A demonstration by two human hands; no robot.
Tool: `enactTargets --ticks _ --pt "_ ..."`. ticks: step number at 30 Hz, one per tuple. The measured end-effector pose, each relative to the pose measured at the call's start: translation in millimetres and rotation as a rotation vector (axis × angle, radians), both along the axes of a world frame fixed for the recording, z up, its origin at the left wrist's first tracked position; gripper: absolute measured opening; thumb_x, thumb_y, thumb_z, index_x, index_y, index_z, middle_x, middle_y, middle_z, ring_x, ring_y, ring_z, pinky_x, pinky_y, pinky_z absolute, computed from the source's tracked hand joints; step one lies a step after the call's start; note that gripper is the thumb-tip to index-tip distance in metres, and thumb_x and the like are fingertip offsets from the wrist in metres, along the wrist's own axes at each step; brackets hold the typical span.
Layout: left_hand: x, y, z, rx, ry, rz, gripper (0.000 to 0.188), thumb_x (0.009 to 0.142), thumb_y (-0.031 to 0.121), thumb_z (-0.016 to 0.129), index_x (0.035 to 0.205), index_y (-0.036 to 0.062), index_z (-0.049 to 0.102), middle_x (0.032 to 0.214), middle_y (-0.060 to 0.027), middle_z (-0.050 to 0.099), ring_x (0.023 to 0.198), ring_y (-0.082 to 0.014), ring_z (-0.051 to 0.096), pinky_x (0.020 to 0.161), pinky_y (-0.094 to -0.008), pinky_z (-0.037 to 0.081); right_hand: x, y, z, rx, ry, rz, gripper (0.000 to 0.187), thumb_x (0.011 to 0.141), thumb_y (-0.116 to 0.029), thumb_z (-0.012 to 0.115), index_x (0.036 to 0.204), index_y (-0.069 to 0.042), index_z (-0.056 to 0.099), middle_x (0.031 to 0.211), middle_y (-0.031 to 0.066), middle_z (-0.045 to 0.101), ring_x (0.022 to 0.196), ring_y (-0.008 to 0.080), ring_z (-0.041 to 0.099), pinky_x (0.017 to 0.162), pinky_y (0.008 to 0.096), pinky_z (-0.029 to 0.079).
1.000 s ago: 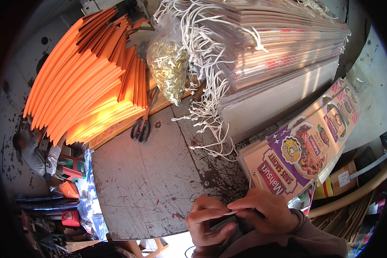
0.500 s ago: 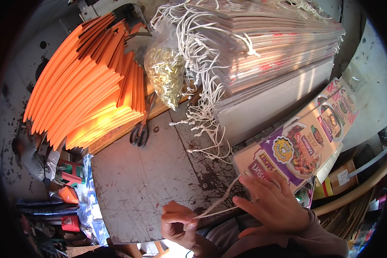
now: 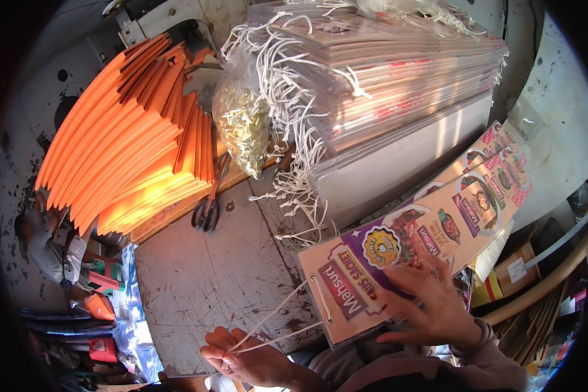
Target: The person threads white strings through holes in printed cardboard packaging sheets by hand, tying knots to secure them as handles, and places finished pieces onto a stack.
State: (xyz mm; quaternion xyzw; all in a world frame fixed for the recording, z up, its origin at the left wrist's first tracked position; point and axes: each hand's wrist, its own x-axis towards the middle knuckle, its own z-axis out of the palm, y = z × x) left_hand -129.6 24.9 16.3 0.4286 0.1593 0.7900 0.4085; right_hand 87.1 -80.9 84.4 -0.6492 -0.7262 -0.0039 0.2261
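Left of the flat tan-and-purple printed cardboard sheet [image 3: 405,235], the left hand [image 3: 251,362]'s grip pinches a thin white string [image 3: 287,335], now straighter, apparently tensioned; the right hand [image 3: 431,308] spreads over the sheet.

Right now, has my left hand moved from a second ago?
Yes: your left hand has moved to your left, judged against the scissors.

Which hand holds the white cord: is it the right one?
No, the left hand holds the cord; the right hand is over the printed board.
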Motion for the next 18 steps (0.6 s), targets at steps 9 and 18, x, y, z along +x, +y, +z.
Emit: enactTargets --ticks 9,18 --pt "-13.7 6.0 6.4 -0.155 -0.324 0.415 0.011 0.084 0.014 0.056 0.075 0.0099 0.051 0.076 -0.0012 0.051 0.069 -0.0110 0.048 0.066 -0.0237 0.039 -4.5 -10.3 -15.3 0.110 -0.084 -0.081 0.044 0.066 -0.031 0.065 0.104 -0.010 0.059 0.109 0.0059 0.055 0.098 0.0174 0.054 0.087 0.0479 0.034" --pt "-14.2 5.3 8.4 -0.209 -0.274 0.401 0.009 0.084 0.015 0.055 0.084 0.0067 0.054 0.084 -0.0044 0.054 0.079 -0.0144 0.052 0.074 -0.0279 0.040 13.2 -5.3 0.1 0.405 -0.344 -0.304 0.025 0.059 -0.018 0.066 0.084 -0.016 0.065 0.093 -0.0003 0.057 0.090 0.0153 0.053 0.089 0.0523 0.031"
